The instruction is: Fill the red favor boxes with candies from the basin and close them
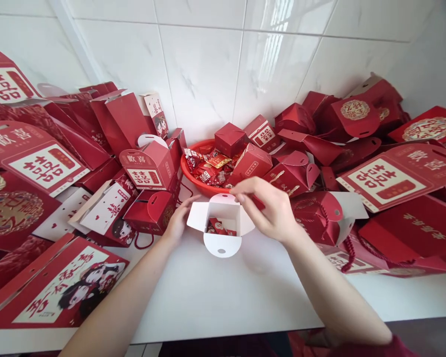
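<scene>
The open box (214,242) sits on the table (208,297) by the red bowl (208,189), probably steadied by the left hand (178,220), the right hand (273,210) curling its fingers above, though I can't tell if either pinches.

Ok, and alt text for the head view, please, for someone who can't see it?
Two bare hands, left and right, at either side of an open box with white flaps, small red packets inside. Behind it, a red basin holds shiny wrapped packets; red boxes and bags crowd both sides of a white table against a tiled wall.
</scene>
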`<state>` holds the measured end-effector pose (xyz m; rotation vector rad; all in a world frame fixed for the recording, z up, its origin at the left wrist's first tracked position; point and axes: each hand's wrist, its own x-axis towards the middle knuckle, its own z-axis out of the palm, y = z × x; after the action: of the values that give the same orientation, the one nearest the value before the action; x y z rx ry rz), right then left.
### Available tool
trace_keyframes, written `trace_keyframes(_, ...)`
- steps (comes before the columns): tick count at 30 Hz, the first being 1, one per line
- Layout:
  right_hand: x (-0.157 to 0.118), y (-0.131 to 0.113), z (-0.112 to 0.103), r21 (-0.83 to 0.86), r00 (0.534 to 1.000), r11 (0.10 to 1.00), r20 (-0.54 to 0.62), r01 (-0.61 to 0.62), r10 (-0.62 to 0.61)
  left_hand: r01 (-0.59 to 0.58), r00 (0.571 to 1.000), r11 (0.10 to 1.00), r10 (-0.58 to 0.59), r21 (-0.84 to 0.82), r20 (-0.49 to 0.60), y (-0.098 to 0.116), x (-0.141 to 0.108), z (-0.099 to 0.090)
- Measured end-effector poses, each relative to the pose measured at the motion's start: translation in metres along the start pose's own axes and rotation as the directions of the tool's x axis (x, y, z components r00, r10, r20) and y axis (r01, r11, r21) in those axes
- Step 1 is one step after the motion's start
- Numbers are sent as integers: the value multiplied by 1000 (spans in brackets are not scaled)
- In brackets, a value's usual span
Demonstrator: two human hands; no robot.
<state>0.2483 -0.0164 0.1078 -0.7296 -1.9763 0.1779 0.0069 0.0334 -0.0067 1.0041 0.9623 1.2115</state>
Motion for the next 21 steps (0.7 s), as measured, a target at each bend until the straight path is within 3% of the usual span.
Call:
trace_keyframes(2, -30, 15, 11, -45, 983, 997, -171, 55, -62, 53, 997, 997, -56, -49, -47, -3, 2, 1)
trace_keyframes(5, -66, 38, 27, -40, 902, 998, -430, -57, 34, 70, 997, 994, -73, -88, -33, -8, 0, 4)
trace_keyframes(10, -84, 47, 51, 0, 894, 951, -341, -308, 290, -4, 998, 998, 8, -60, 66, -10, -6, 10)
trace_keyframes(14, -85, 36, 66, 206, 818, 882, -331, -424, 470, -27, 987, 999, 22, 33, 158, -7, -11, 13)
trace_keyframes(16, -86, 33, 65, 207, 860, 892, -248, -402, 446, -31, 982, 997, 16, 73, 188, -6, -13, 15)
trace_keyframes(18, -85, 33, 58, 163, 955, 944, -34, -286, 295, -42, 980, 994, 22, 97, 197, -5, -14, 17)
trace_keyframes(19, -84, 35, 54, 151, 977, 967, 97, -203, 190, -51, 980, 994, 31, 101, 195, -5, -14, 17)
trace_keyframes(21, -82, 38, 47, 147, 954, 987, 301, -58, 11, -66, 980, 993, 46, 100, 192, -4, -14, 19)
